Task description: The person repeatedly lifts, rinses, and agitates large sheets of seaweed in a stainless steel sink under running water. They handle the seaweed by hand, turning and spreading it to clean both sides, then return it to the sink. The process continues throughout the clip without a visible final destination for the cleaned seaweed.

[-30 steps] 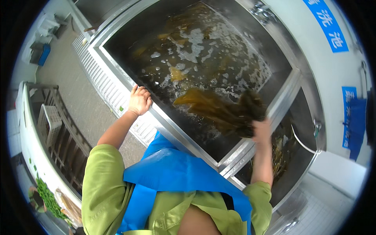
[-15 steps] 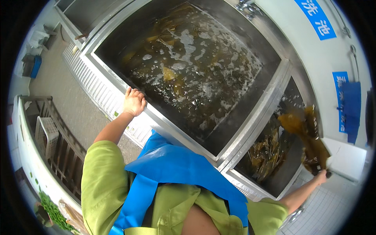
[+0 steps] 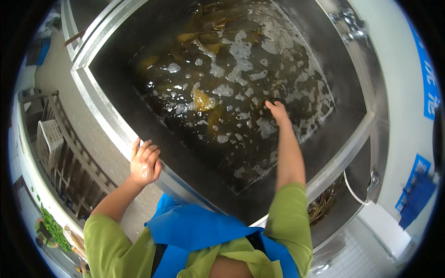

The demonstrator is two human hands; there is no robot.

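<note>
My left hand (image 3: pixel 145 162) rests on the metal rim (image 3: pixel 107 121) of a large sink, its fingers stretched out over the edge. Over the middle of the dark, foamy water (image 3: pixel 241 118) reaches my right hand (image 3: pixel 279 112), thumb apart from the forefinger; the remaining fingers are hard to see. Nothing shows in its grip. Broad brown-green kelp pieces (image 3: pixel 203 100) float left of my right hand, with more kelp (image 3: pixel 211 41) toward the far side. Beyond my right arm, a smaller basin holds a heap of kelp (image 3: pixel 324 206), mostly hidden by the divider and my sleeve.
A tap (image 3: pixel 350 23) stands at the sink's far right corner. A white hose (image 3: pixel 351 190) hangs into the smaller basin. To my left are a slatted rack (image 3: pixel 76 171), a white plastic basket (image 3: pixel 51 139) and green vegetables (image 3: pixel 55 227). A person (image 3: pixel 44 234) shows at lower left.
My right hand has left the smaller basin, where it held dripping kelp, and come over the large sink without it. My left hand stays on the rim. The view has turned.
</note>
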